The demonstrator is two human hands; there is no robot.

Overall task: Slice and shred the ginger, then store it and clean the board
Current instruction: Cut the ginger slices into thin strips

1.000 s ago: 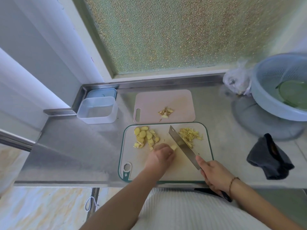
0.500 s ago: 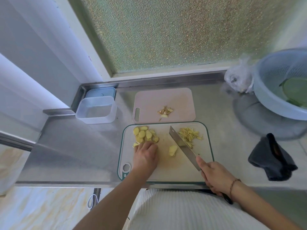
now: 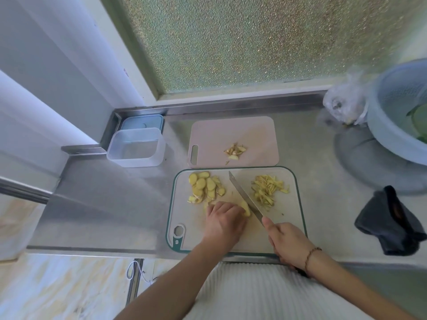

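Steel counter (image 3: 111, 204); left hand (image 3: 223, 221) hides ginger stack (image 3: 245, 207); knife handle (image 3: 300, 271) hidden.

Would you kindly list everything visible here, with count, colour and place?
cutting board: one, white with green rim, near counter edge
pink board: one, behind it
ginger slices: one pile, yellow, white board's left
ginger shreds: one pile, yellow, white board's right
ginger scraps: few, pale, on pink board
knife: one, steel
container: one, clear, left
lid: one, blue, behind container
cloth: one, dark, right
basin: one, pale blue, far right
plastic bag: one, clear, beside basin
left hand: holds stacked slices
right hand: grips knife
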